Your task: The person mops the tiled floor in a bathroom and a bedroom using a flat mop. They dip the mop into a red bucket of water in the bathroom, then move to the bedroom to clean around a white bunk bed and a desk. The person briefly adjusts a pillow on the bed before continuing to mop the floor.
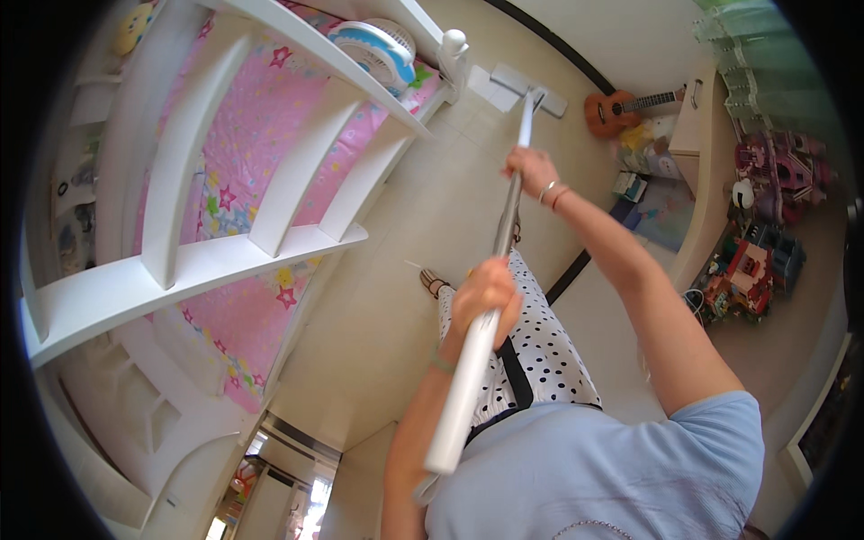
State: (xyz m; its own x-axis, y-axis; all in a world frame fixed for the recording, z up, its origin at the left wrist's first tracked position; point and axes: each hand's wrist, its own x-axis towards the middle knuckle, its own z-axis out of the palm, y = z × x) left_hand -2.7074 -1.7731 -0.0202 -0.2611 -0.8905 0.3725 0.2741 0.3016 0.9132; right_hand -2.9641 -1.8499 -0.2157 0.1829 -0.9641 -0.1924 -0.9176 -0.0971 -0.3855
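A flat mop (502, 236) with a white and silver pole runs from near my body to the floor ahead. My left hand (486, 292) is wrapped round the upper part of its pole, just below the thick white grip. Farther down the pole, my right hand (531, 171) is closed round it, a bracelet on the wrist. The mop head (540, 93), wide and grey-white, rests on the pale floor between the bed's corner post and a small guitar. The left hand looks slightly smeared by motion.
On the left stands a white bunk bed (211, 252) with pink bedding and a blue-white fan (373, 56). To the right, a small brown guitar (621, 112) leans by a cabinet (688, 135). Toy buildings (751, 274) sit farther right. My sandalled foot (433, 283) is on the floor (405, 216).
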